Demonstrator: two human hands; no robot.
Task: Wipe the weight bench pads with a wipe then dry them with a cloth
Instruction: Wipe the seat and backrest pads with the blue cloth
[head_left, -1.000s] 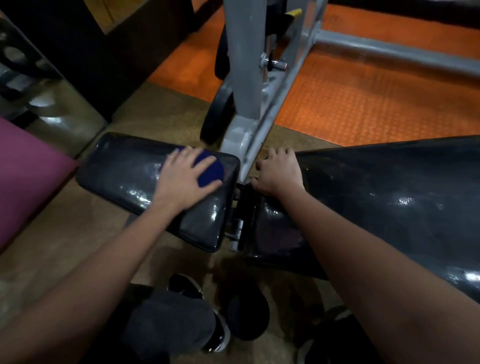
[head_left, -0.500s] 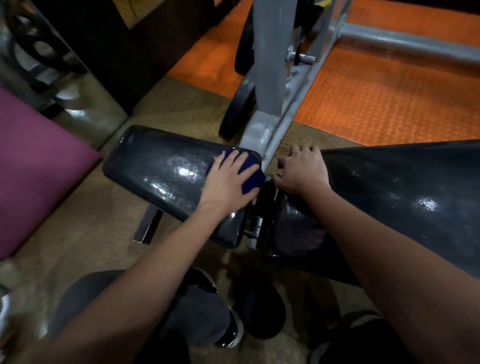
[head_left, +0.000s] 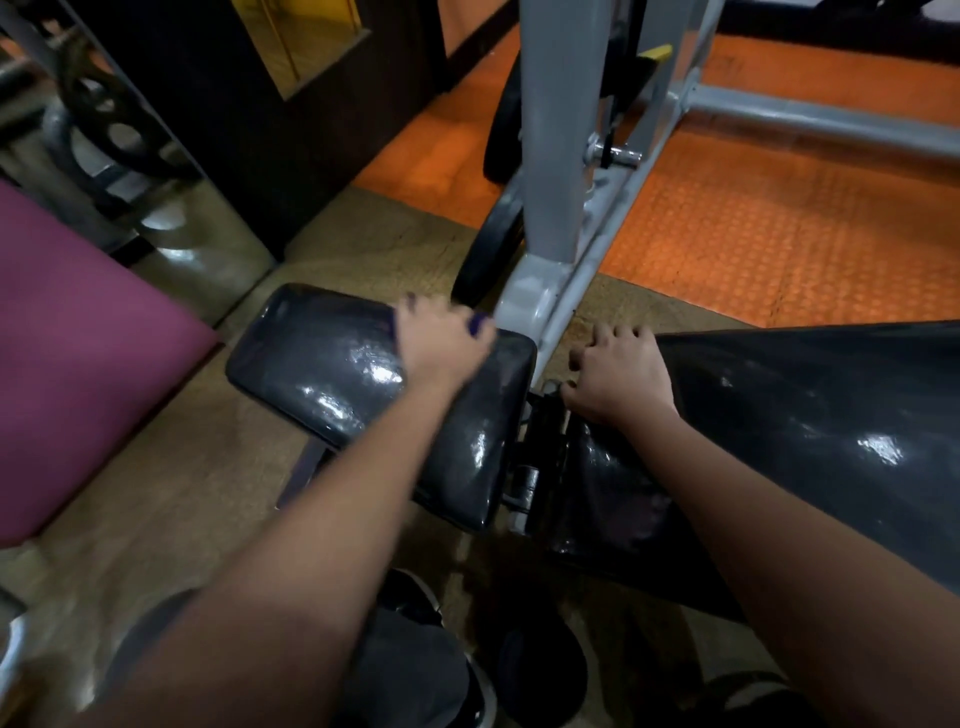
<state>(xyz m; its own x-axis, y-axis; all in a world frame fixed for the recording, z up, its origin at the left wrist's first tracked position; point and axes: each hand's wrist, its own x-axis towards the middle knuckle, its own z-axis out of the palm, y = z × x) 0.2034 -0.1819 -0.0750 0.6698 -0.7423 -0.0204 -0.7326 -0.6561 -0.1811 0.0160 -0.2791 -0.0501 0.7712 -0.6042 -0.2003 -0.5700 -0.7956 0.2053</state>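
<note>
A small black seat pad (head_left: 332, 379) lies in the middle, glossy with wet streaks. My left hand (head_left: 441, 338) presses flat on its far edge, motion-blurred, covering a dark blue cloth (head_left: 478, 325) of which only a corner shows past my fingers. The long black back pad (head_left: 810, 457) stretches off to the right. Its narrow near end is under my right hand (head_left: 618, 374), fingers curled over the edge beside the hinge gap (head_left: 530, 467) between the two pads.
A grey steel frame upright (head_left: 550, 171) with a black weight plate (head_left: 488, 260) rises just behind the pads. A maroon mat (head_left: 78, 343) lies at left. Orange rubber flooring (head_left: 779, 223) lies beyond. My shoes (head_left: 540, 670) are below the pads.
My left hand with the blue cloth has slid from the seat pad's right end toward its far edge. The right hand has stayed on the back pad. The camera has shifted.
</note>
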